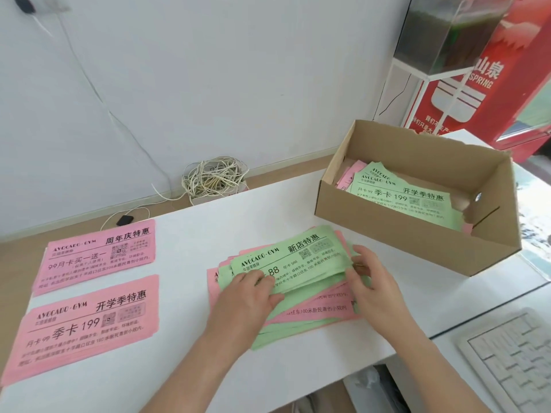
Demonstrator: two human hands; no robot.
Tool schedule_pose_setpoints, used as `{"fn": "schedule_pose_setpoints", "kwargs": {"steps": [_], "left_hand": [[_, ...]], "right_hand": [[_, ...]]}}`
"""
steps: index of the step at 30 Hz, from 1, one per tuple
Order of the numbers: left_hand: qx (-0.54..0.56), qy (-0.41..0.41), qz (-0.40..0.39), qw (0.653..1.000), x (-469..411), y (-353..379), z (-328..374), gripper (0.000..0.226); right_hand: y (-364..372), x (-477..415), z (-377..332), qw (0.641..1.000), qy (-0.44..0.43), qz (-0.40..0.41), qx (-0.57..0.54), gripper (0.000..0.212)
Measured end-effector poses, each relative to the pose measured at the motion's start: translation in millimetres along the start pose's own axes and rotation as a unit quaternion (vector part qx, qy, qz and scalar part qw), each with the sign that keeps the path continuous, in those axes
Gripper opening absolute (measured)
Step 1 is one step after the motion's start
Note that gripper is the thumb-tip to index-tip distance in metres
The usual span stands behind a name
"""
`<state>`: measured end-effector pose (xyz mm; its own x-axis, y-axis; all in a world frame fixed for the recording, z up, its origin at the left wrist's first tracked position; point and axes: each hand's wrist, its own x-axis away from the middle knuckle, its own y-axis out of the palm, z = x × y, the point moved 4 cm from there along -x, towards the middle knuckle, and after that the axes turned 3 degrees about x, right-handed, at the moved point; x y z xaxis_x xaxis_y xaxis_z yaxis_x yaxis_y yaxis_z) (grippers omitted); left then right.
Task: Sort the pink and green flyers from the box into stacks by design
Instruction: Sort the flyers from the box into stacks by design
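The left hand [247, 296] is pressing flat on the loose pile of thin green and pink paper flyers [298, 254] mid-table; the right hand [374, 283] is pinching its right edge. They're looking light, floppy and slippery, so I'd be peeling one up by a corner.
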<state>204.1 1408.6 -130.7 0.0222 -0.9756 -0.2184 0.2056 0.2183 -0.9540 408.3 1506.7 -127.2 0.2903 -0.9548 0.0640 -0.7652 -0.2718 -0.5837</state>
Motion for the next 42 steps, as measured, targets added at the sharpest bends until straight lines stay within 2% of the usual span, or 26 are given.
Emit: {"fn": "schedule_pose_setpoints", "kwargs": {"steps": [2, 5, 8, 10, 14, 17, 20, 25, 29, 33, 35, 38, 40, 42], "left_hand": [[0.039, -0.032, -0.007, 0.999, -3.4, -6.3, -4.9, 0.033], [0.091, -0.129, -0.021, 0.987, -6.7, -15.8, -10.3, 0.021], [0.189, -0.277, -0.007, 0.942, -3.6, -17.0, -25.3, 0.019], [0.24, -0.327, 0.007, 0.914, -2.5, -15.8, -30.0, 0.021], [0.244, -0.345, -0.001, 0.906, -2.1, -15.1, -27.5, 0.039], [0.352, -0.351, -0.011, 0.868, -0.3, -10.3, -30.2, 0.041], [0.399, -0.344, -0.027, 0.85, 1.1, -6.0, -36.9, 0.041], [0.416, -0.316, -0.035, 0.852, -0.6, -7.0, -38.1, 0.038], [0.405, -0.304, -0.013, 0.862, 0.7, -11.3, -38.9, 0.023], [0.365, -0.27, 0.013, 0.891, 6.4, -13.2, -32.9, 0.034], [0.307, -0.222, 0.018, 0.925, 7.8, -14.7, -28.3, 0.038], [0.165, -0.064, 0.013, 0.984, 9.4, -15.4, -16.8, 0.049], [0.079, -0.006, -0.014, 0.997, 10.4, -10.1, -8.1, 0.051], [0.038, -0.012, -0.013, 0.999, 7.3, -7.5, -4.1, 0.043]], "right_hand": [[-0.2, -4.0, 2.1, 1.0, 0.016, -0.02, -0.002, 0.036], [1.1, -7.8, 2.7, 0.996, -0.002, -0.054, 0.072, 0.036], [2.8, -12.0, 3.6, 0.99, -0.01, -0.068, 0.122, 0.035], [4.7, -13.8, 6.3, 0.987, -0.004, -0.079, 0.141, 0.033], [2.9, -18.0, 4.1, 0.989, 0.014, -0.085, 0.124, 0.025], [-4.1, -24.2, -2.4, 0.991, 0.095, -0.091, -0.015, 0.055], [-5.4, -30.7, -7.4, 0.988, 0.115, -0.097, -0.018, 0.066], [-4.3, -36.3, -6.6, 0.989, 0.115, -0.096, 0.006, 0.058], [-4.4, -36.7, -5.2, 0.99, 0.099, -0.096, 0.043, 0.045], [-3.8, -38.7, 0.7, 0.991, 0.107, -0.075, 0.026, 0.049], [-3.5, -37.9, 1.8, 0.992, 0.105, -0.063, 0.003, 0.044], [-1.0, -36.9, 1.3, 0.992, 0.106, -0.055, -0.044, 0.032], [1.1, -37.3, 2.0, 0.989, 0.106, -0.052, -0.086, 0.032], [1.7, -37.2, 3.1, 0.985, 0.119, -0.038, -0.119, 0.035]]}}
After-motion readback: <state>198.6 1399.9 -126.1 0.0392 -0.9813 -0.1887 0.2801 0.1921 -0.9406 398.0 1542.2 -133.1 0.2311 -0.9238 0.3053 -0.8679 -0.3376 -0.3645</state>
